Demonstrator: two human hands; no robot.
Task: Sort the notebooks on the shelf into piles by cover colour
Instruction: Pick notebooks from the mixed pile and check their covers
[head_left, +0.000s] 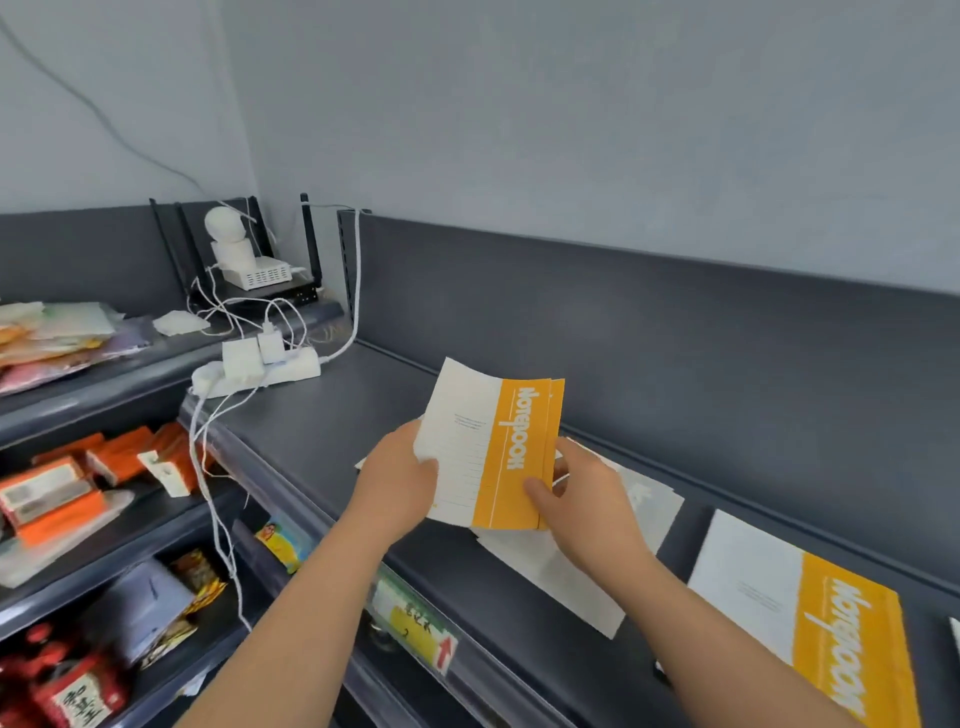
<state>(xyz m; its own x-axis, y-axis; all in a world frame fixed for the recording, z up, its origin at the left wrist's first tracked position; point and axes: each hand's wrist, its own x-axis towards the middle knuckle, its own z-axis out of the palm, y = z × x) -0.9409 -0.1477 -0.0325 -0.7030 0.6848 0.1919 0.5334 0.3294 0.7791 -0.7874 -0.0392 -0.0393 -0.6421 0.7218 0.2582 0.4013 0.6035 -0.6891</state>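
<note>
A few white-and-orange notebooks are held together above the dark grey shelf. My left hand grips their white left edge. My right hand pinches the orange right edge, thumb on the cover. Beneath my hands lie pale white notebooks flat on the shelf, partly hidden. Further right rests a pile of white-and-orange notebooks, cut off by the frame's lower edge.
A white power strip with plugs and cables lies at the shelf's left end, with a router and a white device behind it. Left shelves hold orange boxes and snack packets. A price label hangs on the shelf's front edge.
</note>
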